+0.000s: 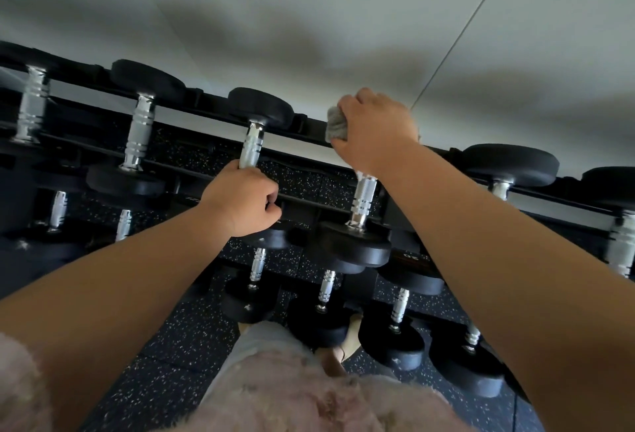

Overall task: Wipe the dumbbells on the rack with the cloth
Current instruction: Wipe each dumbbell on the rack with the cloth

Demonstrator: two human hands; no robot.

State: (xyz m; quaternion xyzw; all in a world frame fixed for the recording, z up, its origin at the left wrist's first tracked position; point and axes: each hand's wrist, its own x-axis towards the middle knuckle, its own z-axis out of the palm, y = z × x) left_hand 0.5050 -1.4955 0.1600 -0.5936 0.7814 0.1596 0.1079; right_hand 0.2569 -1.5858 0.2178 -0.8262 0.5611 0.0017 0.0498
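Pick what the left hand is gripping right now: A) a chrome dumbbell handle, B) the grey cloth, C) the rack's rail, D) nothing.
A: the left hand is curled round the chrome dumbbell handle on the top row, while the right hand holds the grey cloth.

Black tiered rack [309, 129] standing against a pale wall and carrying dumbbells [137, 136] in rows — each lying crosswise, chrome handle spanning the rails, black heads overhanging front and back. Upper tier: six showing, the outermost ones cut off by the frame edges. Lower tiers: smaller dumbbells lying in the same orientation, though their exact count is probably not recoverable in the shadow. Rack resting on black speckled rubber floor [165, 356].
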